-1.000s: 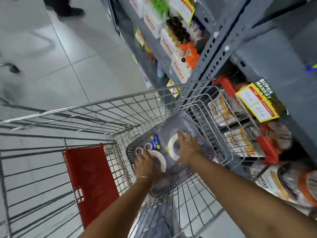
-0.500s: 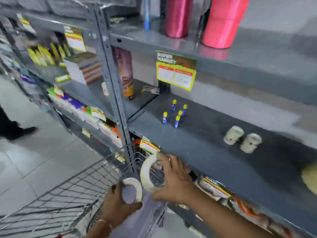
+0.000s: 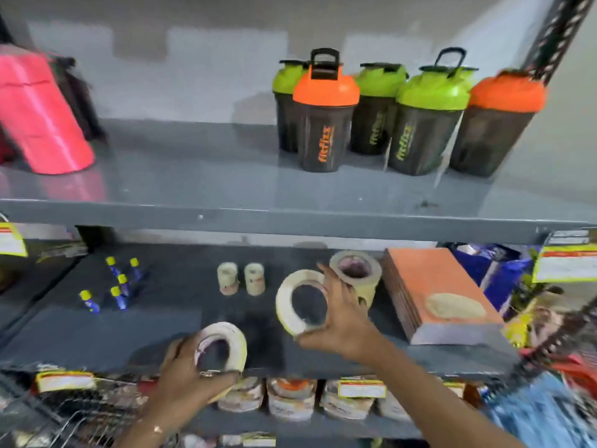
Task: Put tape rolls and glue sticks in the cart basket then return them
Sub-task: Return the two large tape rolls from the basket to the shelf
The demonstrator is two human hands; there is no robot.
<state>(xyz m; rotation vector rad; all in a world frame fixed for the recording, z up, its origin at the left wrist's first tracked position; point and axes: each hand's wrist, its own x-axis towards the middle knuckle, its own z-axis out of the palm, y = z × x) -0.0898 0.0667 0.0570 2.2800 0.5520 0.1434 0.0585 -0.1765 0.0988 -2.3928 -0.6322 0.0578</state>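
Two tape rolls were in the person's grip, one per hand, both held over the middle shelf [image 3: 97,334]. The left hand [image 3: 187,376] had its fingers [image 3: 223,378] clamped on a cream roll [image 3: 239,344] right at the shelf's front edge, the roll tilted with its hole facing the camera. The right hand [image 3: 339,324] pinched a larger roll [image 3: 284,305] by its rim, thumb under and fingers over, further in above the shelf. Just behind that hand stood a wide tape roll [image 3: 355,270] on the shelf, and right of it a stack of orange-covered books [image 3: 436,286] reaching the front edge. Left of the held larger roll, two small rolls [image 3: 240,278] stood upright side by side near the back. Further left, a cluster of glue sticks [image 3: 116,282] with yellow caps stood well apart from them. Bare dark shelf lay open between the glue sticks and the small rolls, and along the front strip between the two hands. Shaker bottles [image 3: 326,124] stood on the shelf above, which overhung the space.
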